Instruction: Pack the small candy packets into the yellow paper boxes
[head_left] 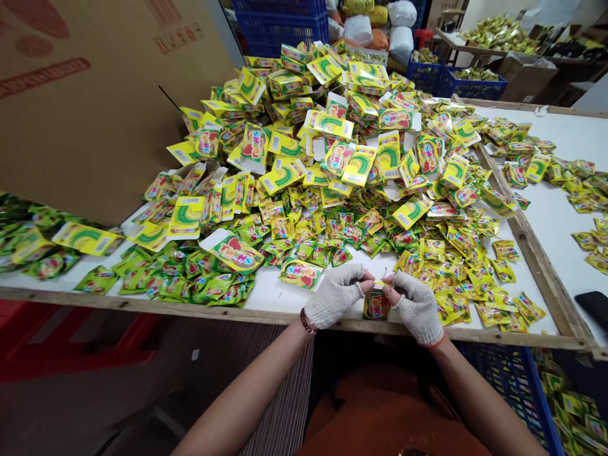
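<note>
Both hands wear white knit gloves with bare fingertips. Between them, at the table's front edge, is a small printed candy box [377,305], upright with its top end toward my fingers. My left hand [338,292] pinches the left side of the box's top flap, and my right hand [414,305] pinches the right side. Left of my left hand lies a flat candy box [301,273]. Green candy packets [209,282] are spread farther left. Yellow candy packets [468,278] lie just right of my right hand.
A large heap of yellow-green boxes [332,126] rises behind my hands. A big cardboard carton [104,107] stands at left. Wooden strips [536,253] edge the white table. A blue crate [508,386] sits below at right, and a red plastic stool [71,342] at left.
</note>
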A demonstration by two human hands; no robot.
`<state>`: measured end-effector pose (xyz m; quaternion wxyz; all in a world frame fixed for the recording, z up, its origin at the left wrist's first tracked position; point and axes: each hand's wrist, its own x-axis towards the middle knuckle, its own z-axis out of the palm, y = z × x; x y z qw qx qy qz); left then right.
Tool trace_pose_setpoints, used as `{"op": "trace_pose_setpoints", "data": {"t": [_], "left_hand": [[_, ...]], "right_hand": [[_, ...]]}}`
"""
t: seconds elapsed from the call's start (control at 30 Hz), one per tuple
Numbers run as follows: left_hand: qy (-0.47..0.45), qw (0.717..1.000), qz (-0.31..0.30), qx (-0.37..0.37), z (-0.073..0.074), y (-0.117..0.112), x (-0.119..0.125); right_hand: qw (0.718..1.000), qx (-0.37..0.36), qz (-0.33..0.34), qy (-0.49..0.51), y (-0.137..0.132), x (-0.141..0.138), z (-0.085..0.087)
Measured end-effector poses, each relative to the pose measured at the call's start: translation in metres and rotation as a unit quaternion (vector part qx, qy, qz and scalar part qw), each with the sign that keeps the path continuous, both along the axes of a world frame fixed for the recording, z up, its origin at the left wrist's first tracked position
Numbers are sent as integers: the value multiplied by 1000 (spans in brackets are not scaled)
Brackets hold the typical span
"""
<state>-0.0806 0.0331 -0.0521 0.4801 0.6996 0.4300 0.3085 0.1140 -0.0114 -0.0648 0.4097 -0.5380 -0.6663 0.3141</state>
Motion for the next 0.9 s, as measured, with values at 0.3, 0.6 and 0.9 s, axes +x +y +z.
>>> {"op": "trace_pose_setpoints", "data": {"t": [0.3, 0.6, 0.9], "left_hand": [[-28, 974, -87, 209, -13, -11, -13], [59, 938, -121, 319, -10, -19, -11], [65, 980, -82, 169, -4, -13, -17]], "right_hand": [[979, 140, 134, -65, -4, 21, -3], [944, 196, 157, -215, -9, 22, -7], [978, 149, 113, -96, -16, 14, -14]]}}
